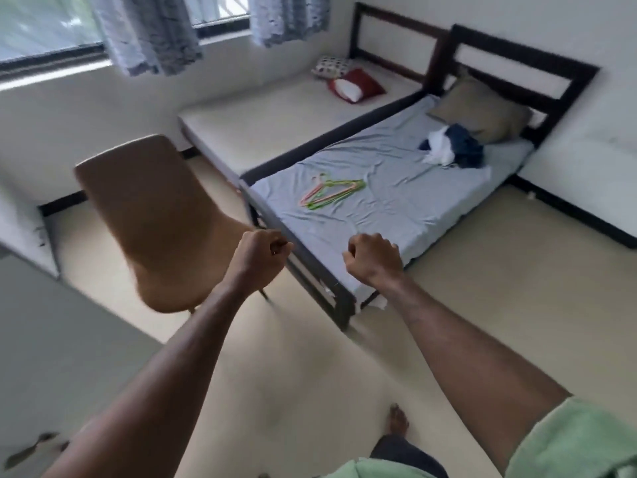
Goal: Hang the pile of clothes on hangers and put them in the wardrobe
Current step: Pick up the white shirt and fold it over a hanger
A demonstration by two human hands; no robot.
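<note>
Hands raised side by side at mid-frame, well apart. Left hand [259, 251] curled into a fist, nothing in it. Right hand [372, 258] likewise clenched on nothing. Both forearms bare, reaching up from the lower edge; green sleeve [579, 443] at the lower right corner.

Just beyond the knuckles: foot end of a dark-framed bed [344, 298] with a wrinkled pale blue sheet [396, 188]. Bundle of thin hangers [331, 193], green, pink and orange, lying flat on the sheet above the hands, centre of frame. Pile of clothes [455, 146], dark blue and white, heaped farther up the bed toward the upper right, just in front of a tan pillow [479, 110] against the headboard. Hangers and pile well apart.

Brown chair [155, 215] left of the left hand, blurred. Second bed [275, 122] with a bare cream mattress behind, touching the first, carrying a red pillow [358, 86] and a patterned one [332, 65]. Window [44, 29] and patterned curtains [151, 32] across the upper left. Bare foot [398, 420] on the cream floor [499, 270] at the bottom centre.
</note>
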